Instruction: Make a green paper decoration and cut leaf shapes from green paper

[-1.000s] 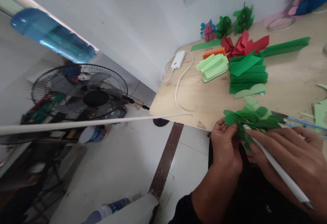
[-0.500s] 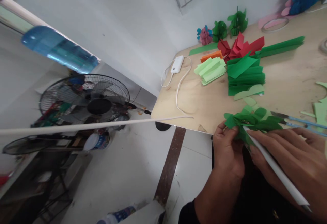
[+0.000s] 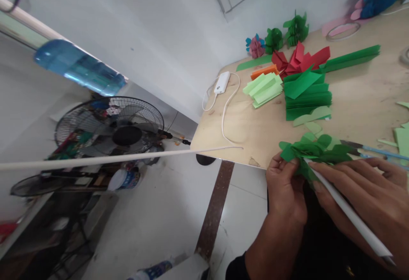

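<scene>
Near the table's front edge, my left hand (image 3: 285, 186) pinches the left side of a green paper flower (image 3: 311, 148) with several rounded petals. My right hand (image 3: 367, 199) is closed around a slim white stick that looks like a pen (image 3: 349, 209). The pen's upper end reaches into the folds of the green paper, and its dark, narrow end points down to the right. Some right-hand fingers are hidden behind the pen and paper. Beside the flower lie blue-handled scissors (image 3: 367, 148), partly covered by my right hand.
Folded paper lies on the table (image 3: 255, 133): dark green stacks (image 3: 308, 96), light green sheets (image 3: 263, 88) and red pieces (image 3: 298, 60). A white power bank (image 3: 222, 82) has a cable that crosses the left edge. Finished paper shapes (image 3: 274, 40) line the wall. A fan (image 3: 126, 135) stands left.
The view has shifted slightly, so the fan and bottle appear a little further right and lower. Both hands keep nearly the same hold on the flower and pen.
</scene>
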Tool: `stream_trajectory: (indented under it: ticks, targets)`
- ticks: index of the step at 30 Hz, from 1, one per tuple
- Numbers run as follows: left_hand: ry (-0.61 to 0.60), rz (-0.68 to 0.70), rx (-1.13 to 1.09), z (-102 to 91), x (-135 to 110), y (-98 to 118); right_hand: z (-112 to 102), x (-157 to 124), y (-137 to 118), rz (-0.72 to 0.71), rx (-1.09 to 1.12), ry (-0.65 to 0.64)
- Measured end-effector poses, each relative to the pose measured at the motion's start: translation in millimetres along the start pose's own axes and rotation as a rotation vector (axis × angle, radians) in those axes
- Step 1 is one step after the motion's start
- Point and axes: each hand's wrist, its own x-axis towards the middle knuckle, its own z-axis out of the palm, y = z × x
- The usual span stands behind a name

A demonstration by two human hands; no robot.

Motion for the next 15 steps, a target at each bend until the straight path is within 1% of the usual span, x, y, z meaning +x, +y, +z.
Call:
stream_trajectory:
  ticks: [9, 15]
  targets:
    - [0.026, 0.004, 0.026, 0.5, 1.5, 0.1, 2.5, -1.5, 4.9, -0.037, 0.021, 0.002]
    - [0.036, -0.002, 0.030, 0.4, 2.3, 0.7, 2.5, -3.5, 4.2, -0.013, 0.040, 0.007]
